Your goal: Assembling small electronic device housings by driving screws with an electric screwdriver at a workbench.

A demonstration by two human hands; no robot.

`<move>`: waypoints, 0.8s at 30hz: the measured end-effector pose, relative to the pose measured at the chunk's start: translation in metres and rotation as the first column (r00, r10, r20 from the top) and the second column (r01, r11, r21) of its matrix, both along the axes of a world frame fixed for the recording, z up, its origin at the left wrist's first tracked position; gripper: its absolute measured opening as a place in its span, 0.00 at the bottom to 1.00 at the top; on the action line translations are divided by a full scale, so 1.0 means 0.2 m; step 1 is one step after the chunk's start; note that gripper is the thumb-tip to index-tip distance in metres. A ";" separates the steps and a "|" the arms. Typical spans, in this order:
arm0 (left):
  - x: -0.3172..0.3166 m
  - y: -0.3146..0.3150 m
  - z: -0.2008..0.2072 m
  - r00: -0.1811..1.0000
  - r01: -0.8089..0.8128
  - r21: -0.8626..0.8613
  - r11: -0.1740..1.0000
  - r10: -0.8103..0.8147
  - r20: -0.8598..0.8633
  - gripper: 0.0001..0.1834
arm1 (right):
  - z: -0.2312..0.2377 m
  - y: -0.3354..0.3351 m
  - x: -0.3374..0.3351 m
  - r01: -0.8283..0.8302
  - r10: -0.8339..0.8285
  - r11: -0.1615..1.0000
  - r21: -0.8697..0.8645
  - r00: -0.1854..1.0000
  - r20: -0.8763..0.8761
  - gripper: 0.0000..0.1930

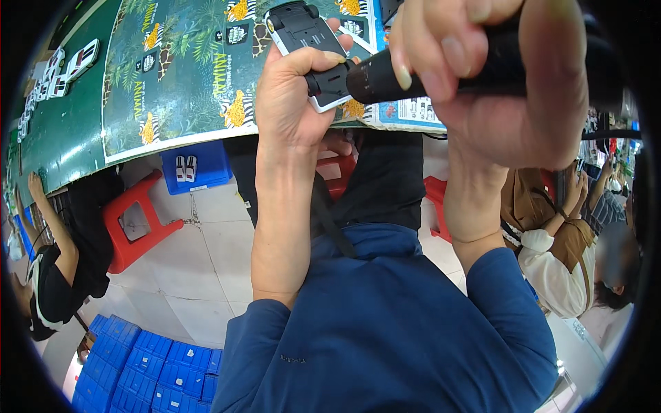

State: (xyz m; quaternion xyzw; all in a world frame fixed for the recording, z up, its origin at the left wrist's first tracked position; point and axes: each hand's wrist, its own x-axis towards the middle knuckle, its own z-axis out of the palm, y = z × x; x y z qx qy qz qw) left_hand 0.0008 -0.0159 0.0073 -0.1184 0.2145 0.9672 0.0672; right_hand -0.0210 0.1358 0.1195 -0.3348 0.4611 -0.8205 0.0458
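My left hand (pixel 292 96) is closed around a toy car (pixel 306 38) turned underside up, its black base and wheels facing me and a white body edge showing below. The thumb lies across the base. My right hand (pixel 509 124), large and close to the camera, is wrapped around a black cylindrical electric screwdriver (pixel 377 79). The tool's narrow end points left at the base of the car; whether its tip touches a screw is hidden.
A green table (pixel 76 141) carries animal-print sheets (pixel 186 69). White toy cars (pixel 58 82) stand at the far left. Below are a blue bin (pixel 200 175) with white pieces, red stools (pixel 127 227) and stacked blue crates (pixel 151 365). People sit on both sides.
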 end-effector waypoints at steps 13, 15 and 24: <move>-0.01 -0.01 0.02 0.997 0.038 0.159 0.987 -0.049 0.063 0.24 | -0.02 -0.05 0.00 -0.091 0.092 0.996 0.010 0.994 -0.063 0.15; -0.02 -0.02 0.02 0.993 0.052 0.188 0.981 -0.070 0.091 0.23 | -0.03 -0.04 0.00 -0.116 0.117 0.993 0.019 0.989 -0.088 0.15; -0.07 -0.13 0.13 0.990 0.005 -0.390 0.921 -0.058 -0.126 0.15 | 0.08 0.07 0.05 -0.071 0.093 0.994 0.084 0.949 -0.300 0.12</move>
